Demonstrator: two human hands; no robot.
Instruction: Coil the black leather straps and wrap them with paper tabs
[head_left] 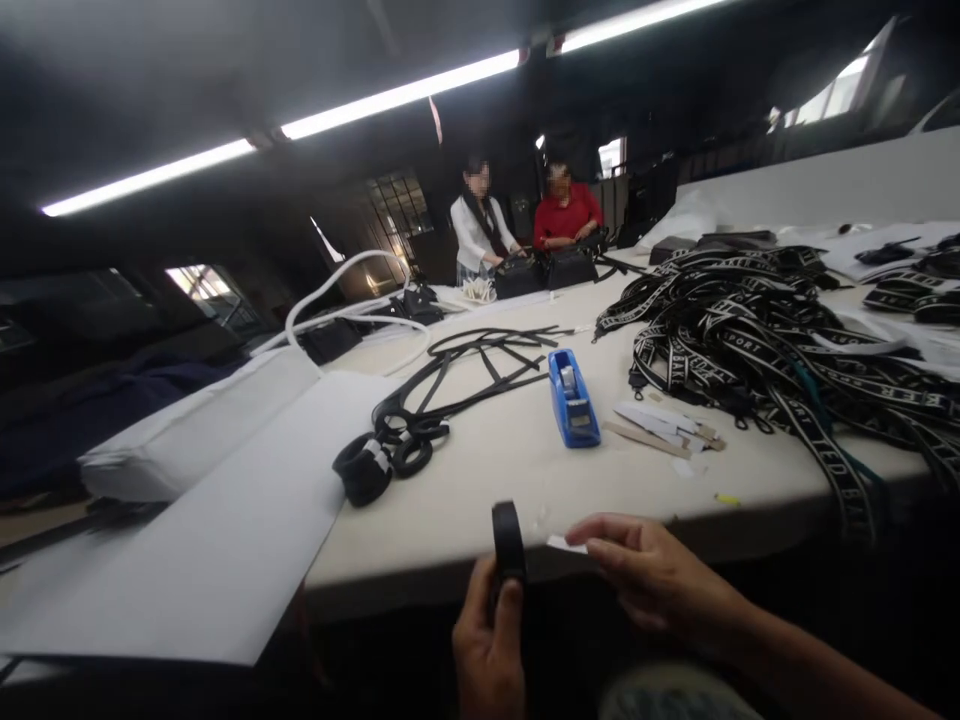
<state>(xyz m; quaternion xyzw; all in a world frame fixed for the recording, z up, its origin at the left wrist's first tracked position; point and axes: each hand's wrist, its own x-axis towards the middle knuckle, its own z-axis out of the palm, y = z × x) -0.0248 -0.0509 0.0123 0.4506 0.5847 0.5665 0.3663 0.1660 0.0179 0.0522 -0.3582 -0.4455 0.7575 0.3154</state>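
Note:
At the table's near edge, my left hand [491, 640] grips a coiled roll of black strap [508, 540], held upright between thumb and fingers. To its right, my right hand [652, 575] pinches a small white strip [566, 545] between thumb and forefinger, apart from the roll. Beyond both hands stands a blue tape dispenser [574, 400]. Several more black strap rolls [364, 470], some with a white band on them, lie on the left of the table. Loose black straps [480, 350] trail away behind those rolls.
A large heap of black straps with white lettering [750, 340] covers the table's right side. Paper scraps [660, 425] lie near the dispenser. White sheets [187, 540] extend on the left. Two people [480, 220] work with black bags [521, 275] at the far end.

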